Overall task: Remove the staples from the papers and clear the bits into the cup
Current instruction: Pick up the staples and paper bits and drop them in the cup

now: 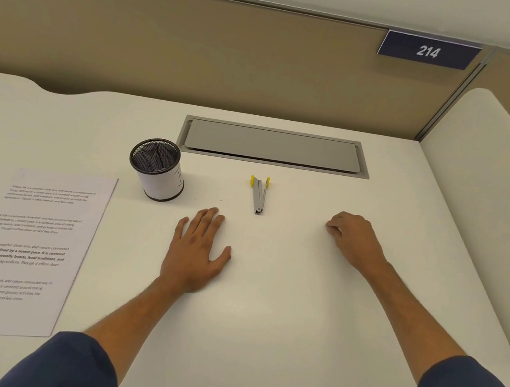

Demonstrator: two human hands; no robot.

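White surface (266,293) bearing the work. Left hand (198,251) lies flat, fingers straight and slightly spread. Right hand (354,238), at 3 o'clock of it, rests with fingers curled under; whether they pinch anything cannot be told. Staple remover (259,195) lies between the hands, toward 12 o'clock. Mesh cup (156,169) stands at 11 o'clock; printed papers (19,252) at 9 o'clock.

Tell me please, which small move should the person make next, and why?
Probably the right hand should reach left to pick up the staple remover. It lies untouched between the hands, the left hand rests flat on the desk, and the papers lie aside at the left.
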